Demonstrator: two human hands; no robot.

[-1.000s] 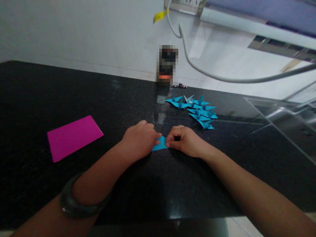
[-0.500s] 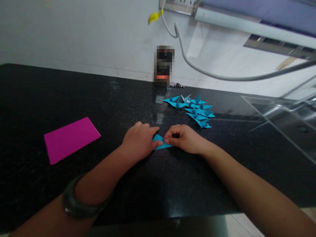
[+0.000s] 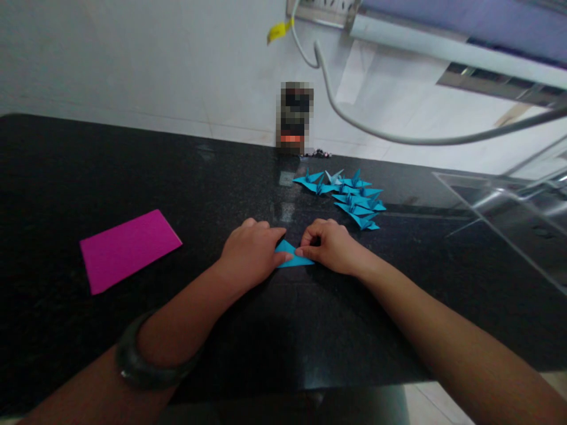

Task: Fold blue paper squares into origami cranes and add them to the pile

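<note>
A small folded blue paper (image 3: 293,258) lies flat on the black stone counter (image 3: 133,177), between my two hands. My left hand (image 3: 250,254) presses down on its left part, fingers curled over it; a dark bangle sits on that forearm. My right hand (image 3: 330,247) is closed in a pinch on the paper's right part. Just beyond my right hand lies a cluster of several finished blue paper cranes (image 3: 349,198).
A magenta sheet of paper (image 3: 128,249) lies on the counter to the left. A blurred dark object (image 3: 295,117) stands at the counter's back edge by the white wall. A grey hose (image 3: 398,137) and a clear plastic piece (image 3: 500,218) are at the right.
My right hand has slid a little to the right along the blue paper, and more of the paper's lower edge shows. My left hand stays pressed on it.
</note>
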